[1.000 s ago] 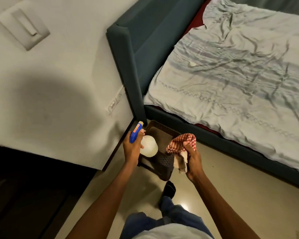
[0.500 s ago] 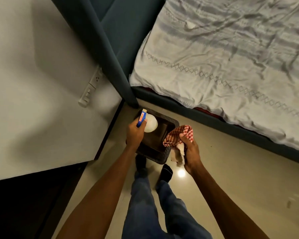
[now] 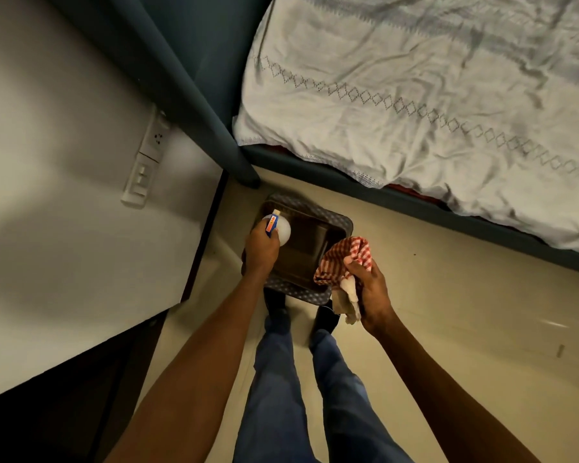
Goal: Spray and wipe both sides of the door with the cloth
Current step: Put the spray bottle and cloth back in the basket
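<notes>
Fingers of the left hand (image 3: 260, 250) are curled round the spray bottle (image 3: 279, 228), the right hand's (image 3: 370, 289) round the cloth (image 3: 346, 262), above a basket (image 3: 343, 222); the door is out of view, so progress cannot be judged.

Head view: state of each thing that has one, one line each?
left hand: grips the spray bottle, over the basket
spray bottle: held, nozzle pointing away from the person
right hand: grips the cloth
cloth: bunched, hanging over the basket's near right corner
basket: on the floor by the bed corner, open top
bed sheet: wrinkled, overhanging the bed edge
</notes>
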The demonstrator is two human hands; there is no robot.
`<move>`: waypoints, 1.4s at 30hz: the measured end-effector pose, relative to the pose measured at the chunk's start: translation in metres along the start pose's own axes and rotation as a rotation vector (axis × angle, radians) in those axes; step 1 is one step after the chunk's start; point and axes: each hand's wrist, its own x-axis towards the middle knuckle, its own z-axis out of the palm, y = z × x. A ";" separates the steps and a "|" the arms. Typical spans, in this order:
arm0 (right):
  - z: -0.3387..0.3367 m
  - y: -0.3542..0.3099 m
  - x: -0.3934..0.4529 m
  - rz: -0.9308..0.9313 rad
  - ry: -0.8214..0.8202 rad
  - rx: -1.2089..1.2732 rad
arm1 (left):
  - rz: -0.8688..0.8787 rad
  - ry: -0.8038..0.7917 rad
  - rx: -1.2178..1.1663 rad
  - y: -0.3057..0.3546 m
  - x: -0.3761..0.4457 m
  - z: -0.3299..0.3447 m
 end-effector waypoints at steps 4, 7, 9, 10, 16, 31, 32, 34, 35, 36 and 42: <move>0.003 0.000 0.010 -0.008 0.021 0.020 | 0.017 -0.018 0.023 0.004 0.013 0.003; 0.005 -0.004 0.014 -0.009 0.018 0.035 | 0.001 -0.047 -0.005 0.007 0.014 0.001; 0.006 -0.009 0.015 -0.014 0.004 0.049 | -0.033 -0.081 -0.072 0.010 0.011 -0.005; 0.007 -0.012 0.014 -0.015 -0.002 0.060 | -0.057 -0.085 -0.115 0.012 0.007 -0.009; 0.017 -0.045 -0.011 -0.060 -0.067 0.117 | -0.224 0.064 -0.643 0.034 -0.050 -0.053; 0.013 -0.090 -0.104 -0.116 -0.424 0.144 | 0.070 -0.001 -0.672 0.091 -0.188 -0.069; 0.009 -0.092 -0.106 -0.144 -0.452 0.093 | 0.044 0.021 -0.727 0.094 -0.192 -0.073; 0.001 -0.095 -0.111 -0.231 -0.489 -0.055 | -0.022 0.008 -0.794 0.095 -0.195 -0.083; -0.002 -0.095 -0.111 -0.296 -0.477 -0.134 | -0.054 -0.025 -0.769 0.095 -0.197 -0.090; -0.006 -0.097 -0.111 -0.371 -0.459 -0.213 | -0.078 -0.054 -0.725 0.093 -0.198 -0.096; -0.021 -0.111 -0.101 -0.781 -0.481 -0.514 | -0.057 -0.197 -0.485 0.105 -0.212 -0.124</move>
